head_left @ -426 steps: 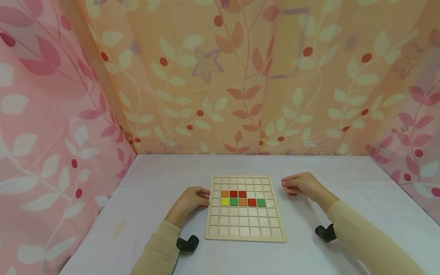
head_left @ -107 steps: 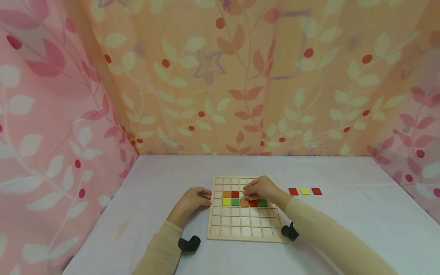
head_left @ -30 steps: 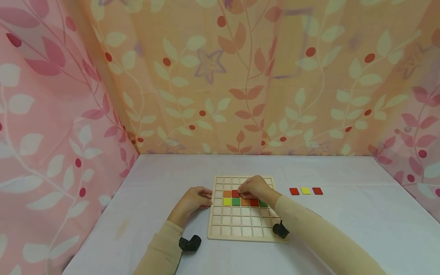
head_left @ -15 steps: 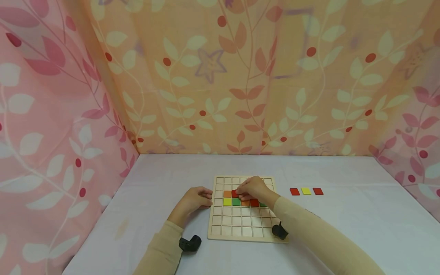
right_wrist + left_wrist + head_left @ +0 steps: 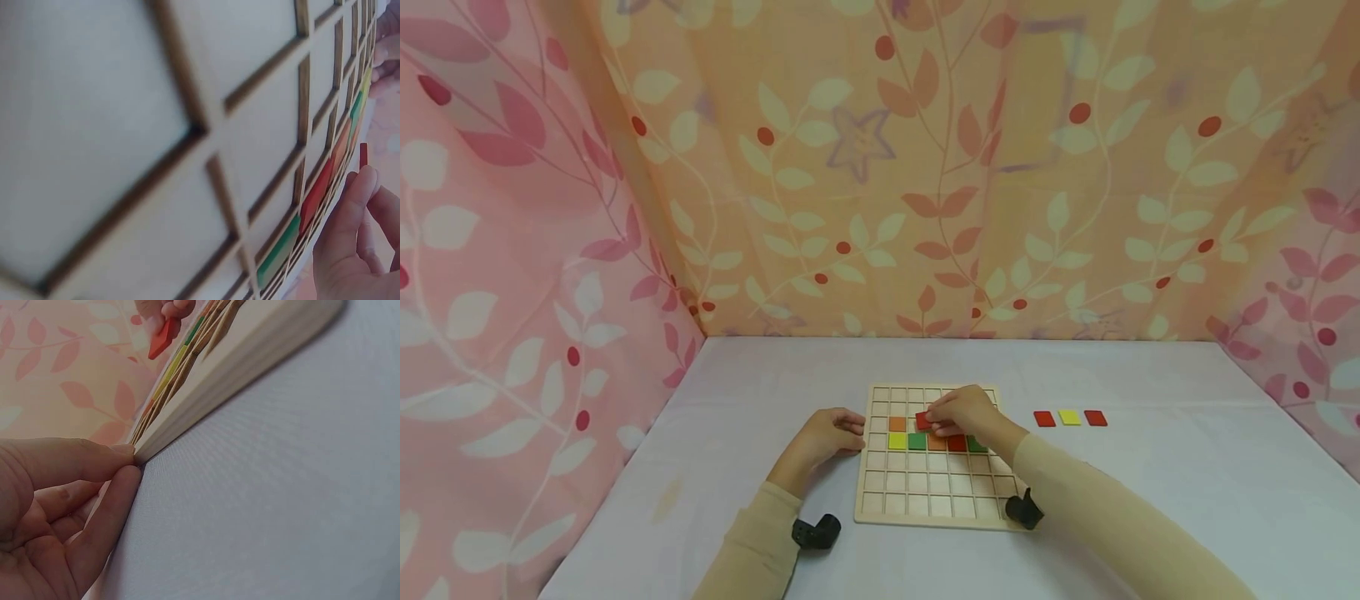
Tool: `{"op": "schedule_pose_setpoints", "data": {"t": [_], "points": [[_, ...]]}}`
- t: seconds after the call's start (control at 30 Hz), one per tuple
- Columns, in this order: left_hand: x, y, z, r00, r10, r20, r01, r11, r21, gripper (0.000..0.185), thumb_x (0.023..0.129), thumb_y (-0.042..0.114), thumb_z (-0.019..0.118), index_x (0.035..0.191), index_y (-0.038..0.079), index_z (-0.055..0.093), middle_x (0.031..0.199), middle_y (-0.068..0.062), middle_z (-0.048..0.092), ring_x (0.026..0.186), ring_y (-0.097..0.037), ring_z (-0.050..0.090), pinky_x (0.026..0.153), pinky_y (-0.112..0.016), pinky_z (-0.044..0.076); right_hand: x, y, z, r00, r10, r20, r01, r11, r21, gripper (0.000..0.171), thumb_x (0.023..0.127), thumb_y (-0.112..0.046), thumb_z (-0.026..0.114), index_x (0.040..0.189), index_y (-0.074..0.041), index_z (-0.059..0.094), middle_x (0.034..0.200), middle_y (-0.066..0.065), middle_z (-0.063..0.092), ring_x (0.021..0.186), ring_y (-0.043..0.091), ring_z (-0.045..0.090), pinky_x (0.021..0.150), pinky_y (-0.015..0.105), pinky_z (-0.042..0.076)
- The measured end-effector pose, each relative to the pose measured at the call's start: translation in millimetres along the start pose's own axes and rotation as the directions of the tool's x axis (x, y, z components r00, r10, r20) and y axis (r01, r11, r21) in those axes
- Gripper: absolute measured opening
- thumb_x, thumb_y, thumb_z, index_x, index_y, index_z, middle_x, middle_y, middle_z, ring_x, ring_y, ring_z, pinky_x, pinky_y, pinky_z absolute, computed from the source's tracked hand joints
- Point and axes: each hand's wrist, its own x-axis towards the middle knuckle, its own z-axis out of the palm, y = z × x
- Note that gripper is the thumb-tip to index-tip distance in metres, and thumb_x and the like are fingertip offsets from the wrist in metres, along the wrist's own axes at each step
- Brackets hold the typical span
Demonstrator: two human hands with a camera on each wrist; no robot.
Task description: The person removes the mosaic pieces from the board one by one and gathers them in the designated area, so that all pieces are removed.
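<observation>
Red tile [image 5: 922, 420], flat in the board [image 5: 936, 508] earlier, now lifted in right hand's [image 5: 958, 411] pinching grip; left hand [image 5: 827, 433] stays relaxed.

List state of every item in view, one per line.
Right hand: pinches a red tile, tilted up off the board.
Left hand: fingers rest against the board's left edge.
Wooden grid board: flat on the table.
Orange tile: seated in a cell.
Row of coloured tiles: seated, partly hidden by the right hand.
Three loose tiles: flat on the table, right of the board.
</observation>
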Motion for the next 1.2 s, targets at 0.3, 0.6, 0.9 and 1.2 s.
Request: {"op": "schedule_pose_setpoints", "data": {"t": [0.3,0.6,0.9,1.2], "points": [[0.6,-2.6,0.4,1.000,0.010,-0.008,-0.010,1.000,0.003,0.037,0.072,-0.010,0.068,0.108,-0.005,0.061,0.092,-0.012,0.062,0.075,-0.013,0.058,0.068,-0.027,0.054,-5,3,-24,1.000,-0.005,-0.004,0.005,1.000,0.021,0.025,0.083,-0.007,0.067,0.104,0.007,0.066,0.076,0.008,0.069,0.056,0.009,0.061,0.059,0.025,0.055],[2.5,-0.3,1.3,1.000,0.007,-0.002,-0.007,1.000,0.012,0.037,0.073,-0.009,0.069,0.109,-0.004,0.062,0.093,-0.012,0.063,0.075,-0.013,0.059,0.068,-0.028,0.055,-11,4,-55,0.999,0.003,-0.032,-0.004,1.000,-0.023,0.031,0.083,-0.012,0.068,0.108,0.006,0.064,0.069,0.002,0.066,0.055,0.006,0.060,0.061,0.023,0.055],[-0.9,0.6,-0.9,1.000,-0.001,-0.003,0.001,1.000,0.027,0.035,0.074,-0.007,0.069,0.108,-0.003,0.062,0.094,-0.011,0.063,0.077,-0.014,0.059,0.070,-0.028,0.055,-17,10,-83,0.999,-0.007,-0.049,0.006,1.000,-0.018,0.034,0.084,-0.011,0.067,0.111,0.008,0.062,0.076,0.001,0.069,0.061,0.006,0.061,0.066,0.023,0.055],[1.1,-1.5,0.4,1.000,0.009,-0.002,-0.009,1.000,0.024,0.035,0.074,-0.008,0.069,0.108,-0.003,0.062,0.093,-0.012,0.063,0.076,-0.014,0.059,0.070,-0.029,0.055,-21,16,-112,0.996,0.024,-0.080,-0.023,1.000,0.002,0.042,0.085,-0.015,0.067,0.119,0.008,0.057,0.082,0.001,0.068,0.065,0.006,0.062,0.070,0.023,0.055]]}}
